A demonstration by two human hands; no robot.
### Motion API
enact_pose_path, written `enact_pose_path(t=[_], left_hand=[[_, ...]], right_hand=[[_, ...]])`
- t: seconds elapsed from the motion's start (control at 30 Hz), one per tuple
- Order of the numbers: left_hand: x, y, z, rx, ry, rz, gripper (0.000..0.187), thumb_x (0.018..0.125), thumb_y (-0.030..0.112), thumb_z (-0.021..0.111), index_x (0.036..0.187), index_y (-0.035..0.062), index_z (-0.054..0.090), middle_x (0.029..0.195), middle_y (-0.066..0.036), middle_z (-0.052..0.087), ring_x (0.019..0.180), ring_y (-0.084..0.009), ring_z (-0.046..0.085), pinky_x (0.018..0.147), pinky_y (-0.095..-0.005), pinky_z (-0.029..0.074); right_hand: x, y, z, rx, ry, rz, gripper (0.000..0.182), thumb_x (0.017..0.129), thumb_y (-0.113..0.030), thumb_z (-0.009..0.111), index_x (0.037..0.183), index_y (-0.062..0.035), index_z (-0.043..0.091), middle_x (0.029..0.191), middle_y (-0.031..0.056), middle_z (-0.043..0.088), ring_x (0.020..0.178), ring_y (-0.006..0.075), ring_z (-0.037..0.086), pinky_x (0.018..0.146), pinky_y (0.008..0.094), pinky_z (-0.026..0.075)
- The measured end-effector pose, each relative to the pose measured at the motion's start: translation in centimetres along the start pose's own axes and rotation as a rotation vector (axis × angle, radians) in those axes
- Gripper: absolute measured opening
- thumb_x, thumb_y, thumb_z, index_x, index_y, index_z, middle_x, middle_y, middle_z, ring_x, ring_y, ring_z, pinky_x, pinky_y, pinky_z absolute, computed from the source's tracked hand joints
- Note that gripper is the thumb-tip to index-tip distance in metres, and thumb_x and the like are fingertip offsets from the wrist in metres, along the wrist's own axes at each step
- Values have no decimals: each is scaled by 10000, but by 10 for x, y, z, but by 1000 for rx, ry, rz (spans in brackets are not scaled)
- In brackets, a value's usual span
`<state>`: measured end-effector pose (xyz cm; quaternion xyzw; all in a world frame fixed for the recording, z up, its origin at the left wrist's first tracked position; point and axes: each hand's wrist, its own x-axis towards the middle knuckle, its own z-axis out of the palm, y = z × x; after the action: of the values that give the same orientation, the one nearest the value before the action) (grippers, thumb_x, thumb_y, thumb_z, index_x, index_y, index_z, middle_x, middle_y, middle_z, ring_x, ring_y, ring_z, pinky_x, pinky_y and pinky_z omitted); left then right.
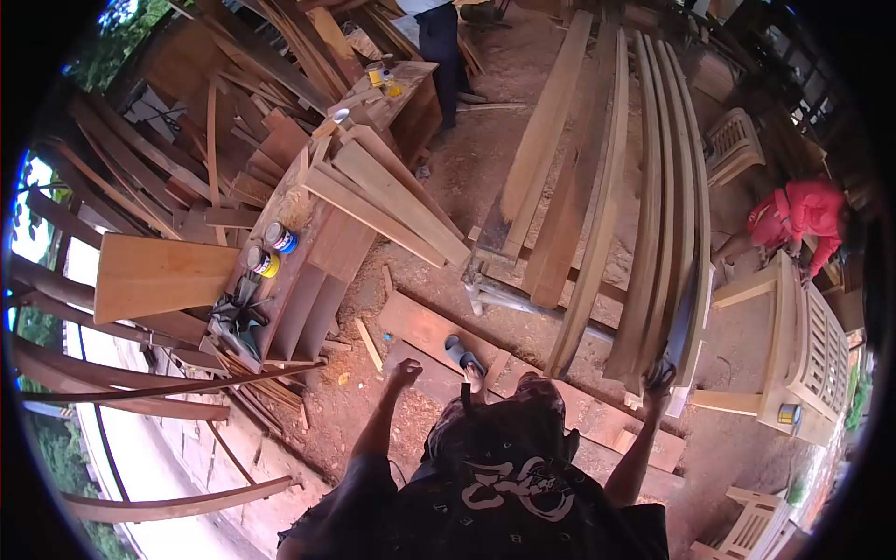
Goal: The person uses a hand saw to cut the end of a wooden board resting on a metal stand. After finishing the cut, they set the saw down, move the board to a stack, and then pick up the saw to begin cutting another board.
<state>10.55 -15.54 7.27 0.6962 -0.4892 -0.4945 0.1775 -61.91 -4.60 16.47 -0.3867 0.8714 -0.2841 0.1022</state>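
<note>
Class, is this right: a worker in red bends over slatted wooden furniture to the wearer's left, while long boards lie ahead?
The side is wrong: the head view shows the worker in red bending over the slatted wooden furniture to the wearer's right, while long boards lie ahead.

Long boards (605,187) ahead and right, shelf unit (303,289) left, bench (805,350) far right, planks (532,378) underfoot

Clad in a dark, short-sleeved T-shirt (523,457), printed across the front with a large, pale, looping graphic (518,490) and small, scattered pale letters; dressed below in dark shorts (544,397) with a mottled, reddish pattern; shod in dark, open footwear (455,346) with a broad grey-blue strap.
</note>
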Motion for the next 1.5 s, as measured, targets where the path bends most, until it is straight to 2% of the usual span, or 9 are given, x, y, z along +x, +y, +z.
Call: enact_pose_path(t=[0.13, 0.23, 0.53, 0.63, 0.73, 0.97, 1.23, 1.47, 1.5], left_hand=[[37, 24, 34, 20, 23, 183, 344, 920, 300, 749, 1131, 34, 695, 1068, -181, 754, 971, -268, 743, 818, -400, 588], [33, 52, 32, 88, 4, 123, 336, 919, 293, 743, 1147, 51, 697, 1082, -170, 757, 1016, -298, 739, 856, -428, 580], [-8, 85, 27, 277, -301, 226, 304, 898, 263, 737, 1152, 104, 683, 991, -167, 772, 869, -318, 766, 750, -432, 601], [24, 104, 8, 314, -321, 182, 315, 904, 255, 730, 1158, 74, 678, 1007, -158, 772, 855, -313, 765, 747, -419, 600], [83, 110, -10, 316, -320, 324, 303, 912, 234, 727, 1154, 58, 678, 1007, -153, 769, 882, -290, 767, 750, -408, 604], [226, 161, -44, 270, -420, 475, 253, 936, 160, 712, 1136, 9, 674, 1035, -156, 759, 981, -290, 749, 846, -396, 608], [316, 303, -53, 384, -631, 759, 151, 958, 92, 682, 1092, 24, 694, 998, -105, 749, 910, -221, 728, 803, -361, 583], [282, 457, 47, 345, -809, 1031, 166, 919, 73, 685, 1080, 39, 668, 985, -107, 689, 892, -229, 686, 792, -355, 537], [271, 471, 58, 398, -870, 1036, 166, 919, 73, 685, 1080, 39, 668, 985, -107, 689, 892, -229, 686, 792, -355, 537]], right_hand=[[10, 12, -50, -46, -38, 69, 1011, 820, -437, 821, 1572, -255, 169, 1115, 323, 687, 1017, 549, 660, 768, 612, 536], [31, 7, -44, -43, -73, 80, 1023, 821, -480, 817, 1577, -258, 164, 1175, 322, 673, 1071, 541, 652, 805, 596, 543], [19, 2, -43, -185, -65, 144, 966, 845, -403, 800, 1591, -226, 212, 1187, 304, 681, 1089, 510, 661, 821, 578, 552], [17, -42, -53, -300, 34, 233, 809, 843, -321, 780, 1537, -182, 388, 1173, 295, 685, 1022, 497, 684, 797, 565, 555], [9, -60, -48, -8, 336, 49, 554, 862, -213, 726, 1384, -79, 594, 1131, 237, 728, 1001, 413, 721, 822, 503, 558], [-50, -154, -11, 130, 574, 161, 523, 884, -156, 772, 1340, 27, 594, 1238, 192, 703, 1105, 296, 680, 935, 418, 522], [-117, -272, 74, 493, 921, 515, 444, 883, -149, 743, 1233, 92, 615, 1083, 160, 694, 878, 240, 616, 778, 411, 498], [-138, -288, 99, 574, 1160, 447, 531, 886, -48, 725, 1365, 85, 536, 1293, 197, 649, 1169, 259, 621, 1018, 386, 468], [-156, -287, 101, 483, 1042, 724, 519, 882, -55, 728, 1360, 55, 560, 1271, 164, 666, 1176, 245, 622, 1030, 379, 462]])
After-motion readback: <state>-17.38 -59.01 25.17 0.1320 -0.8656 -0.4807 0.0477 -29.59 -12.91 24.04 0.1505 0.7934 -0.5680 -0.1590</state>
